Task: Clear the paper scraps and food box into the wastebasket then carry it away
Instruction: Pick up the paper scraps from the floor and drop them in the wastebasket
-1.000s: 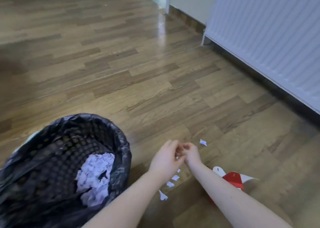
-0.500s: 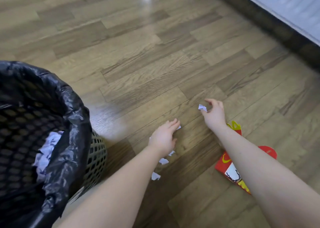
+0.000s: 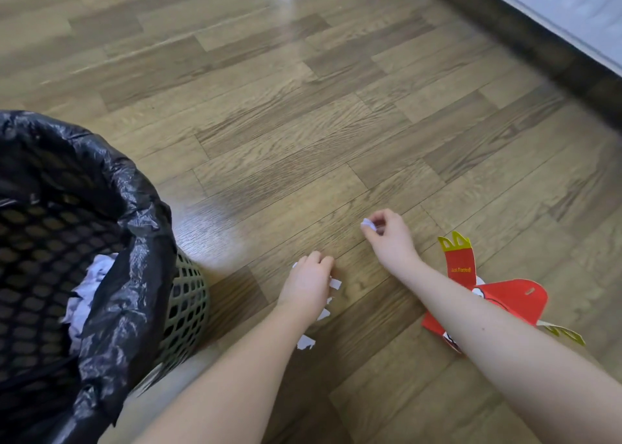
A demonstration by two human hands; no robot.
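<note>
A mesh wastebasket point(image 3: 186, 305) lined with a black bag point(image 3: 128, 228) stands at the left, with crumpled white paper point(image 3: 82, 295) inside. My right hand point(image 3: 390, 238) pinches a small white paper scrap point(image 3: 367, 224) just above the wooden floor. My left hand point(image 3: 308, 283) rests curled on the floor over several white scraps; one scrap point(image 3: 335, 283) shows beside its fingers and another scrap point(image 3: 305, 342) lies by my forearm. A flattened red and yellow food box point(image 3: 498, 295) lies to the right, partly hidden under my right forearm.
Wooden floor point(image 3: 303, 123) stretches ahead. A dark skirting strip point(image 3: 538, 46) below a white ribbed panel point(image 3: 572, 2) runs along the upper right.
My right hand has closed its fingers on the scrap it was reaching and lifted it slightly. My left hand curled down onto the scraps. The view has dropped closer to the floor.
</note>
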